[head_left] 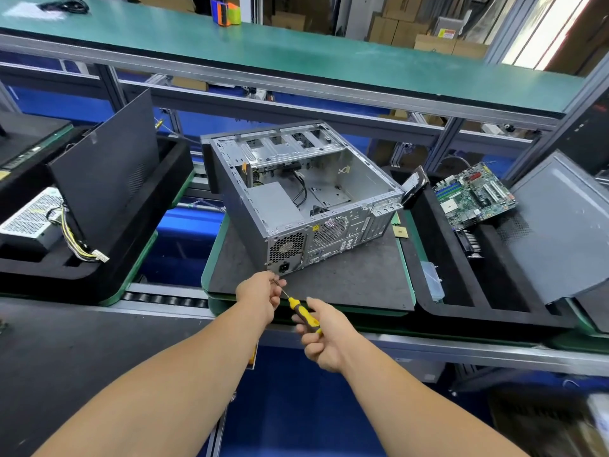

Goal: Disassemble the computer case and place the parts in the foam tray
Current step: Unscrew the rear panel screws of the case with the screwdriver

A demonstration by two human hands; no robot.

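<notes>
Far left, a black foam tray [108, 258] w/ a silver power supply [31, 219] sitting in it, yellow-and-black cable bundle [77, 239] trailing off toward the tray's front edge. A dark side panel [105, 179] stands upright in that same tray, just right of the PSU.

Centre now: the computer case [306, 196] lies on its side on a dark mat [346, 278], open face up, drive cage at the far end, rear panel w/ fan grilles toward the camera. Inside looks mostly stripped, a few black cables left.

Below the case's near corner, the left hand [258, 296] pinches the metal shaft of a screwdriver [301, 308] near its tip, right by the PSU socket corner. Right hand [324, 334] is wrapped round the yellow-and-black handle. Hands close together, both clamped on that one tool. Can't tell if the tip is seated in a screw.

Moving right: 2nd foam tray [461, 291], a green motherboard [474, 196] propped tilted in it, a black drive [416, 189] leaning at the tray's far-left corner. Far right, a grey side panel [560, 232] rests slanted in the tray.
</notes>
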